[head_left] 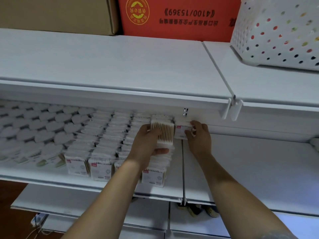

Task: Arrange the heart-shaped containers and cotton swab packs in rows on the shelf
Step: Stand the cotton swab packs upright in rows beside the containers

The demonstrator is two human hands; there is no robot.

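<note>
Head view shows the shelf [51, 178] already well stocked. Far to the left of the fingers, the heart-shaped containers [43, 128] lie in several rows running front to back; between them and the hands, the cotton swab packs [100, 149] stand in rows, upright and close together. So most of the arranging looks done, and what seems left is the right-hand end of the swab section, beside the shelf divider [183, 169].

The left hand [148, 144] grips a pack of wooden-stick swabs [163, 133], fingers curled over its left edge and thumb under its near end, above the last row. The right hand [198, 133] pinches another pack [183, 131] just beside it, at the back near the divider. Both packs appear not yet seated in a row.

Writing: the packs carry a small red logo tab, too blurred to read. Above the fingers, on the upper shelf, a red carton [179, 18] stands upside down and shows "4100/15369" plus Chinese characters I cannot make out. A plain brown carton [57, 14] and a white perforated basket [276, 31] flank it.
</note>
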